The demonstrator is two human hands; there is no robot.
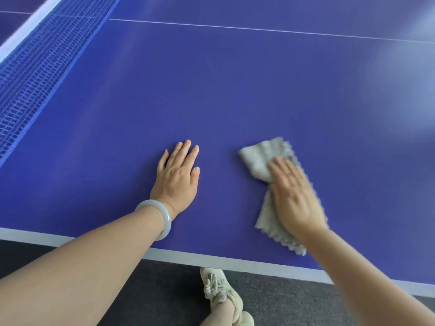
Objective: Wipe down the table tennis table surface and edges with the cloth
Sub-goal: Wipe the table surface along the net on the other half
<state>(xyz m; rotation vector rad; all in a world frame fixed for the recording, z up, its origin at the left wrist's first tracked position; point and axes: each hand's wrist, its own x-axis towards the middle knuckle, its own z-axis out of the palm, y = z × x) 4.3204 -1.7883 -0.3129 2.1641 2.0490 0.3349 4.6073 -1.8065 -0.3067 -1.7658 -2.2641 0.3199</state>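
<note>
The blue table tennis table (235, 95) fills most of the view, with its white near edge line (211, 257) running across the bottom. A grey-beige cloth (261, 158) lies flat on the surface near that edge. My right hand (294, 196) presses on the cloth with straight fingers, covering its middle; the cloth is blurred. My left hand (179, 177) rests flat on the bare table to the left of the cloth, fingers straight. It wears a pale bangle (160, 217) at the wrist.
The blue net (42, 74) with its white top band runs along the left side. A thin white centre line (259, 29) crosses the far surface. Below the table edge are dark carpet (164, 290) and my pale shoe (219, 290).
</note>
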